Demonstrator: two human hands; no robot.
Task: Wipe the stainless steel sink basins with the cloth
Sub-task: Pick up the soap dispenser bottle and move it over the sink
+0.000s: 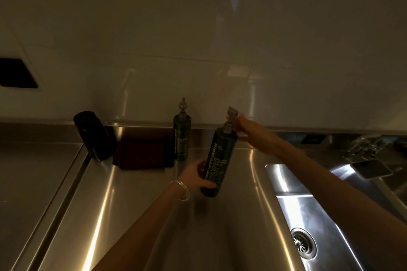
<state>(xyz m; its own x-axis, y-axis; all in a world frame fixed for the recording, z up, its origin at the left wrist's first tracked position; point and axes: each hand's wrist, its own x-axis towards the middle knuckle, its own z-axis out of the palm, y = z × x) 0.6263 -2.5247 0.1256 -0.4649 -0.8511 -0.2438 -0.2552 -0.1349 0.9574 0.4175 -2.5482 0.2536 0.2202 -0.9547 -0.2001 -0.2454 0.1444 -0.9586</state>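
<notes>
Dim room, warm low light. Pale tiled wall (198,28) behind, with a dark rectangular opening (17,75) at far left. Below it a long stainless steel counter (132,204) with bright streaks of reflection.

Sink basin (308,211) sunk into the counter at right, with a round drain (304,243) in its floor. Tap (365,156) at the back right, its flat spout reaching over the basin.

Cloth (143,154): dark red, folded flat, lying on the counter against the back edge, well apart from the basin. Neither hand touches it.

Black cylinder-shaped container (94,135) stands tilted just left of the cloth. Second bottle (181,138), dark green with a pump top, stands upright just right of the cloth.

Both arms reach forward over the counter, left of the basin. Between them is a pump bottle (218,160), dark green with pale lettering, tilted with its top leaning right, and it looks lifted off the counter. Left hand (196,175) is wrapped round the lower part of the bottle, thumb across the front. Thin metal bangle (182,189) on that wrist. Right hand (242,125) is up at the neck, fingers closed on the collar just under the grey pump head. The hands are apart, one at each end of the same bottle.
</notes>
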